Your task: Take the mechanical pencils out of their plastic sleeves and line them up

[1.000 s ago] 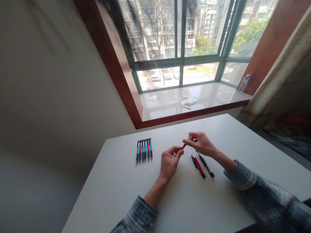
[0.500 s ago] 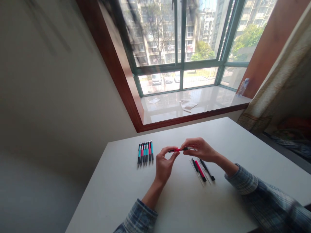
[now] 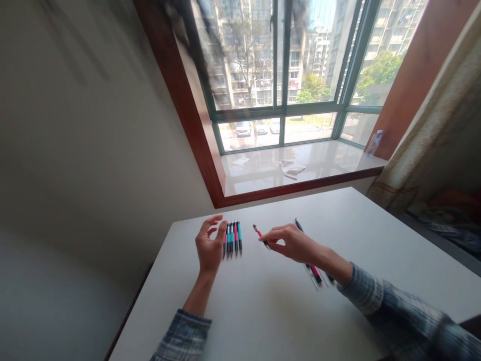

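Between the thumb and fingers of my right hand (image 3: 289, 243) is a red and black pen (image 3: 256, 230), tilted over the middle of the table. My left hand (image 3: 209, 245) is at the left end of a row of pens (image 3: 236, 239), its thumb and fingers apart and curved. It covers part of that row; whether it touches a pen I cannot tell. The row has several turquoise or red pens with black grips, lying side by side with tips toward me. Loose pen parts (image 3: 316, 274), red, black and thin white pieces, lie partly hidden under my right hand and forearm.
The white table (image 3: 263, 311) meets the wall below a window sill (image 3: 255, 178) with a red-brown wooden frame. On the sill are crumpled paper (image 3: 292, 169) and a clear bottle (image 3: 374, 144). A curtain (image 3: 408, 140) hangs at the right.
My left hand has let go of the red and black pen and moved left to the row. My right hand now holds the pen alone, slightly further left and turned more upright in view.
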